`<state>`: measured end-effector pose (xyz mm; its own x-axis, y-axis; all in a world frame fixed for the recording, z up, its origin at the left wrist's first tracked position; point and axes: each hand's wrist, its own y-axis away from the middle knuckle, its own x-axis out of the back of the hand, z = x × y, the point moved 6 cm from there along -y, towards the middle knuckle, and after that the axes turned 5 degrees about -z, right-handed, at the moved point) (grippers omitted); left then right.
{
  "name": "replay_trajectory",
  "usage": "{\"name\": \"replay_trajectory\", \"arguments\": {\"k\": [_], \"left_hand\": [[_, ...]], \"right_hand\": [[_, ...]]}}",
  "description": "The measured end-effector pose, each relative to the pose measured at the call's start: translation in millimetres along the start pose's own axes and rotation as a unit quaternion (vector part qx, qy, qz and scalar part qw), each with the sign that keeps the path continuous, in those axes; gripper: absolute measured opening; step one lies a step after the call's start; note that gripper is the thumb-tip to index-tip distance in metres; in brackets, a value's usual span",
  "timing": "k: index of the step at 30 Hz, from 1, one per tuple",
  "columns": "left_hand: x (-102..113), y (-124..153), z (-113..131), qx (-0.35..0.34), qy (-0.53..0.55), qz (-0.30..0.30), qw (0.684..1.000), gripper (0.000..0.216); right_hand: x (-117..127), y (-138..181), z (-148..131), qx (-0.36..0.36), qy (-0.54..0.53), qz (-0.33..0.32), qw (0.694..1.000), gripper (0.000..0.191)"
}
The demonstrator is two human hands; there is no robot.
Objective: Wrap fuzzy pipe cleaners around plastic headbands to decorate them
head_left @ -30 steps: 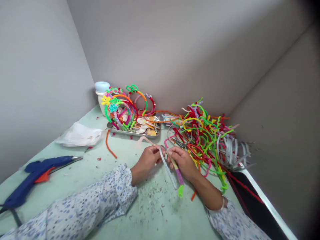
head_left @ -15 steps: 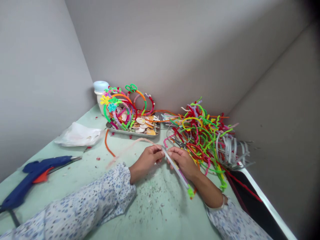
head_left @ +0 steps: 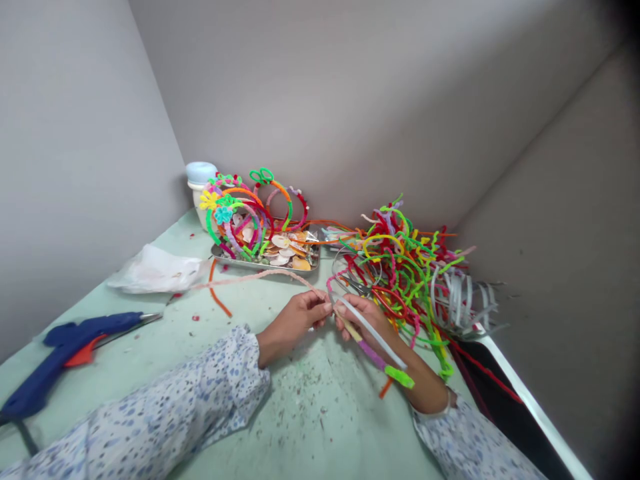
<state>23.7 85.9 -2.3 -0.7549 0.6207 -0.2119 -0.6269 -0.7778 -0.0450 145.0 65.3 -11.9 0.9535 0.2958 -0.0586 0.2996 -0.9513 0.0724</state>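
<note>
A grey-white plastic headband [head_left: 373, 328] is between my hands, one arm of it wrapped in green, purple and pale yellow pipe cleaner. My right hand [head_left: 367, 319] pinches it near the pale yellow stretch. Close beside, my left hand [head_left: 295, 323] has thumb and fingers closed on a pale pink pipe cleaner [head_left: 270, 273], whose loose length trails left over the table. The fingertips of both hands almost meet, and the exact point where the pink strand touches the headband is hidden by them.
A metal tray [head_left: 265, 267] with shell pieces and decorated headbands [head_left: 245, 220] stands at the back, beside a white jar [head_left: 201, 175]. Tangled pipe cleaners [head_left: 400, 260] and bare headbands [head_left: 460, 300] lie right. A blue glue gun [head_left: 75, 353] and plastic bag [head_left: 157, 270] are left.
The headband has turned in my right hand, so its wrapped arm and bare arm now show apart. The pink pipe cleaner's tail has swung up and away to the left.
</note>
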Motion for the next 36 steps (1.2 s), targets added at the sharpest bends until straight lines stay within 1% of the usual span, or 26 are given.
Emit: {"name": "replay_trajectory", "arguments": {"k": [3, 7, 11, 14, 15, 19, 21, 32, 36], "left_hand": [[0.6, 0.5, -0.2, -0.001, -0.001, 0.004, 1.0, 0.021], [0.3, 1.4, 0.6, 0.004, 0.002, 0.007, 1.0, 0.021], [-0.7, 2.1, 1.2, 0.013, 0.01, 0.001, 1.0, 0.022], [-2.1, 2.5, 0.2, 0.025, 0.016, -0.014, 0.999, 0.026], [-2.5, 2.6, -0.3, 0.028, 0.018, -0.018, 0.999, 0.027], [-3.6, 2.8, -2.8, 0.038, 0.041, -0.032, 0.998, 0.028], [-4.4, 2.7, -3.5, 0.041, 0.053, -0.04, 0.997, 0.028], [-7.6, 4.8, -4.5, 0.053, 0.072, -0.053, 0.995, 0.028], [-9.6, 6.3, -4.9, 0.057, 0.067, -0.068, 0.994, 0.027]], "right_hand": [[-2.2, 0.6, -2.2, 0.011, 0.003, -0.015, 1.0, 0.019], [-6.2, 2.5, -8.6, -0.005, 0.01, -0.039, 0.999, 0.016], [-9.1, 3.5, -18.8, 0.004, 0.041, -0.062, 0.997, 0.018], [-8.2, 3.5, -19.6, 0.004, 0.062, -0.077, 0.995, 0.019], [-7.6, 3.4, -17.6, 0.0, 0.051, -0.083, 0.995, 0.018], [-5.5, 3.0, -4.5, -0.038, -0.052, -0.103, 0.993, 0.017], [-5.8, 3.2, -0.8, -0.048, -0.076, -0.115, 0.989, 0.017], [-7.7, 7.0, 0.7, -0.082, -0.1, -0.128, 0.983, 0.021], [-9.6, 10.1, -3.6, -0.083, -0.086, -0.135, 0.984, 0.017]]}}
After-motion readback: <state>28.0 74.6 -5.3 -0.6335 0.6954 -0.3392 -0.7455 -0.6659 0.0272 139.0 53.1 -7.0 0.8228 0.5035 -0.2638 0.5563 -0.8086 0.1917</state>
